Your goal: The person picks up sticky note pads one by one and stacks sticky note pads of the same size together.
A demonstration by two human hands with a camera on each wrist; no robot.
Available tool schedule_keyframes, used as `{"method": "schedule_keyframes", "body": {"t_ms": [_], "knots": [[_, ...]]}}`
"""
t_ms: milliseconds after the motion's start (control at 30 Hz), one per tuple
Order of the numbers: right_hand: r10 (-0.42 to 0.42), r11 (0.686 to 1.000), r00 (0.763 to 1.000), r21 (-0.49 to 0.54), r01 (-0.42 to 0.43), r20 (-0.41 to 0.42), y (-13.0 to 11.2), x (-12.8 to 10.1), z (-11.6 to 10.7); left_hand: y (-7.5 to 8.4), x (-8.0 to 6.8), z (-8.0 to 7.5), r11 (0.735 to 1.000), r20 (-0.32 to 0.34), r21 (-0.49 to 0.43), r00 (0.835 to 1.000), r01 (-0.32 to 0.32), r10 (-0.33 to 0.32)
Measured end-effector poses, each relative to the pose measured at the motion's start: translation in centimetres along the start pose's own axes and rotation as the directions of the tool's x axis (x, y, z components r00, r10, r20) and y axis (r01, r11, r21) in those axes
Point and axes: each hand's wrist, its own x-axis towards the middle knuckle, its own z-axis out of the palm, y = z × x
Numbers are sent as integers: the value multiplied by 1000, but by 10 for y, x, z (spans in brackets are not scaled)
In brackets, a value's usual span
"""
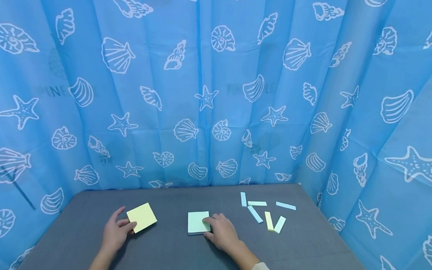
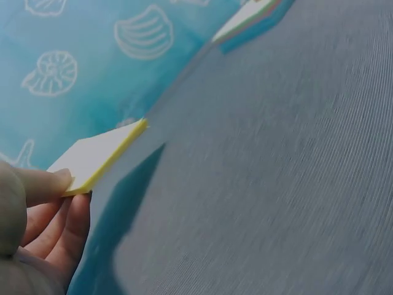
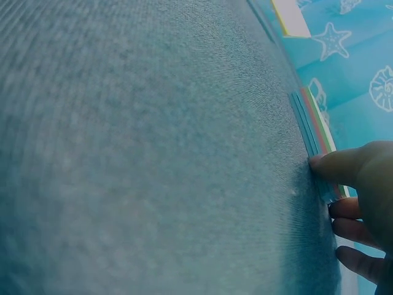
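Meanwhile, at the bench: a person works two sticky-note pads on a grey cloth-covered bench (image 1: pixel 170 252) before a blue seashell-print curtain (image 1: pixel 214 91).
Left hand: the left hand (image 1: pixel 116 233) pinches the square yellow sticky-note pad (image 1: pixel 142 217) by its near corner; the wrist view shows one edge raised off the cloth, thumb above, fingers (image 2: pixel 58 224) curled beneath.
Right hand: the right hand (image 1: pixel 221 230) rests on the square pale green sticky-note pad (image 1: pixel 198 222), fingers (image 3: pixel 344 167) bent at its right edge.
Done so far: six narrow paper strips (image 1: pixel 263 213), blue, green and yellow, lie scattered to the right.
Left to do: both pads appear intact, with no sheet visibly peeled.
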Motion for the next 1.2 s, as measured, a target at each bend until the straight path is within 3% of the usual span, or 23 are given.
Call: {"method": "schedule_keyframes", "body": {"t_ms": [400, 733, 1000, 1100, 1200], "knots": [[0, 1000, 1000, 0, 0, -5, 2, -1, 2, 19, -14, 51, 973, 68, -211, 994, 93, -80], [10, 1000, 1000, 11, -10, -6, 2, -2, 2, 34, -23, 94, 963, 156, -259, 987, 73, -33], [30, 998, 1000, 51, -30, 1, 0, -3, 0, 37, -24, 117, 984, 196, -177, 979, -27, 62], [45, 997, 999, 68, -46, 10, 0, -3, -1, 39, -23, 123, 991, 209, -46, 969, -125, 132], [58, 995, 998, 78, -60, 17, 0, -3, -1, 43, -22, 127, 961, 221, 141, 953, -240, 206]]}}
